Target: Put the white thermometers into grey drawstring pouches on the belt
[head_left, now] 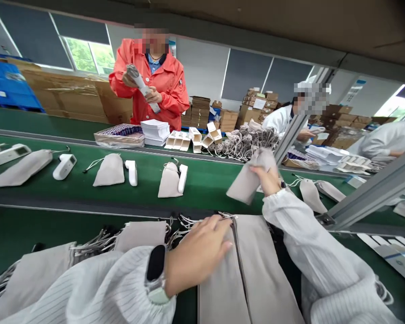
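Observation:
My left hand (200, 254), with a watch on the wrist, rests over the near pile of grey pouches (256, 261), its fingers spread near the drawstring ends. Out over the green belt (209, 180), my right hand (268, 180) grips a grey pouch (246, 182), blurred and tilted. Left of it on the belt, another pouch (170, 180) lies against a white handheld device (182, 179). Farther left come a pouch (109, 171) beside a white device (131, 173), and one more device (64, 166) near a long pouch (23, 168).
Across the belt a person in a red jacket (162, 103) holds packaging. White boxes (178, 140), stacked papers (155, 132) and heaped pouches (246, 141) line the far side. A slanted metal post (367, 193) stands at right. More pouches (37, 270) lie at lower left.

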Demonstrator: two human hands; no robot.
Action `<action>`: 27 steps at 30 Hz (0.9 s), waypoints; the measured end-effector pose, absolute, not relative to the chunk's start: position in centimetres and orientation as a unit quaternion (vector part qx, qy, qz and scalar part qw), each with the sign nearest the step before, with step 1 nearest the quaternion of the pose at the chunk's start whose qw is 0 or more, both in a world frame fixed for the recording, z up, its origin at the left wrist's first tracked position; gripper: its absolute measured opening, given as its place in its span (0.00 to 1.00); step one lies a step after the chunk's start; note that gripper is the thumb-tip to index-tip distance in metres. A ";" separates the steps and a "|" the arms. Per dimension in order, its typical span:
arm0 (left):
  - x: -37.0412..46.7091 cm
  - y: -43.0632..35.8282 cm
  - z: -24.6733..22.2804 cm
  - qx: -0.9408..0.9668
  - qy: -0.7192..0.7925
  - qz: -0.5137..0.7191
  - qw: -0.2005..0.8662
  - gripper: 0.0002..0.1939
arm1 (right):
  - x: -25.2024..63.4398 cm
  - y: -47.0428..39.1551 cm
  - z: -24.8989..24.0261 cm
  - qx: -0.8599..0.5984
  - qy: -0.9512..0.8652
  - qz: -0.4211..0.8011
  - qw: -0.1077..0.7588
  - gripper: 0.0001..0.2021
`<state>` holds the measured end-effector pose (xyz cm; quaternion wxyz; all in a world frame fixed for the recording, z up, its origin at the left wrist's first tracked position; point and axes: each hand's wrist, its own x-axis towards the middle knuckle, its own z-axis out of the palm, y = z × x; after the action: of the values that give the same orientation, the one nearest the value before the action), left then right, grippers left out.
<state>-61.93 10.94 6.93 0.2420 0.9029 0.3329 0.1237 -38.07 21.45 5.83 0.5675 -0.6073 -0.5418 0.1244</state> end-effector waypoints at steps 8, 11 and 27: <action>-61.6 13.0 3.7 0.876 0.443 0.108 0.154 0.07 | -38.0 22.3 1.8 -0.765 -0.607 0.017 0.213 0.23; -61.7 12.5 4.7 0.870 0.456 0.125 0.142 0.10 | -41.4 22.9 3.9 -0.680 -0.701 0.029 0.213 0.21; -62.9 14.0 6.4 0.911 0.309 0.142 0.234 0.07 | -45.6 27.3 4.1 -0.584 -0.638 0.346 0.364 0.25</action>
<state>-62.95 13.96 6.41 0.2341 0.9108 0.3092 0.1416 -45.61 27.35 4.13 0.3637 -0.5837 -0.6380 0.3464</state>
